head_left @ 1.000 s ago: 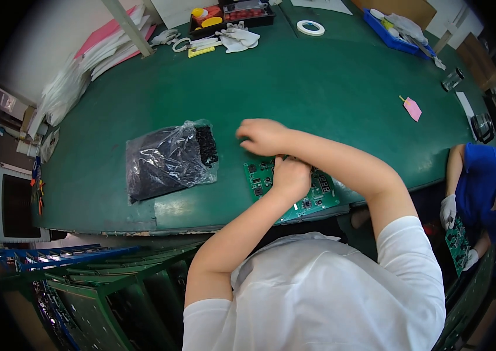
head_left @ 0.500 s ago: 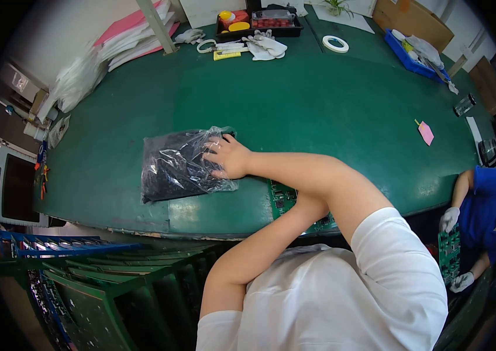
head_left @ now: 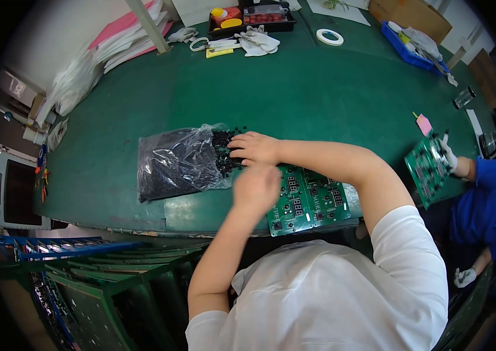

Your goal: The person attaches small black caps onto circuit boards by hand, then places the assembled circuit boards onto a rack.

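A clear plastic bag (head_left: 172, 164) packed with small black parts lies on the green table, its mouth facing right. Loose black parts (head_left: 223, 153) spill from that mouth onto the tabletop. My right hand (head_left: 255, 148) rests at the edge of this spill, fingers stretched out to the left over the pieces. Just below it, my left hand (head_left: 257, 188) is smeared by motion beside the left edge of a green circuit board (head_left: 309, 202); its fingers are unclear. The board lies in front of me, carrying digit displays and small components, its top edge partly under my right forearm.
At the right, a co-worker in blue with a gloved hand (head_left: 448, 157) holds another circuit board (head_left: 426, 169) over the table edge. Tape rolls, gloves (head_left: 258, 42), a black tray (head_left: 286, 24) and a blue bin (head_left: 409, 55) stand along the back. Green racks (head_left: 102, 292) are at lower left.
My right hand has moved right off the bag, and loose black parts now show at its mouth. My left hand came out from under my right arm, uncovering the board. The co-worker's board has risen.
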A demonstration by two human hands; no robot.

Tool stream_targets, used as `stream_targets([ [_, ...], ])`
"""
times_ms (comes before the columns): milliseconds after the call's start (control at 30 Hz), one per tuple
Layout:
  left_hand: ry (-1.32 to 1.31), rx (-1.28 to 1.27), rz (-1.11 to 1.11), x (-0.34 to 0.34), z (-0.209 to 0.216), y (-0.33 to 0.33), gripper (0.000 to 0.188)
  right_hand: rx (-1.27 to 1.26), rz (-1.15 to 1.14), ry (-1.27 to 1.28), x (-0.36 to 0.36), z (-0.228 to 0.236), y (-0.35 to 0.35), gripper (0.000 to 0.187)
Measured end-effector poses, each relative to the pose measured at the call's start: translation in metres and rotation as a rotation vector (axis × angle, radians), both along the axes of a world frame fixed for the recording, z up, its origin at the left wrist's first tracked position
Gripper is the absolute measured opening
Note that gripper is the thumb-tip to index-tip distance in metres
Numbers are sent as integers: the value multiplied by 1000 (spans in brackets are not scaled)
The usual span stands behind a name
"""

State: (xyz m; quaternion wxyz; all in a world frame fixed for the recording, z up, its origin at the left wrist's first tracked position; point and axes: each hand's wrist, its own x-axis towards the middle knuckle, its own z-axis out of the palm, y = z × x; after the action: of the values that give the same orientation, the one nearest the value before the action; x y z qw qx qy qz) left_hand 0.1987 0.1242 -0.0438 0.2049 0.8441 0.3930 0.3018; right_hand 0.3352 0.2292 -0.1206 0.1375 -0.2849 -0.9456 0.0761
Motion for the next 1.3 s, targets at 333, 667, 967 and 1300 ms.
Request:
stream_targets([
  [333,340,13,211,-49,-54,57,16,-100,-80,197,43,11,-21,25],
  [667,189,173,154,-52,-59,61,10,-111,-918,291,116,35,-35,19],
  [967,-234,-320,17,-14,-47,42,15,-373,-953,126,127,25,-36,27],
  [1300,-106,-483,-153,44,-9,11,7,-309,-1148,38,142,3,3,19],
])
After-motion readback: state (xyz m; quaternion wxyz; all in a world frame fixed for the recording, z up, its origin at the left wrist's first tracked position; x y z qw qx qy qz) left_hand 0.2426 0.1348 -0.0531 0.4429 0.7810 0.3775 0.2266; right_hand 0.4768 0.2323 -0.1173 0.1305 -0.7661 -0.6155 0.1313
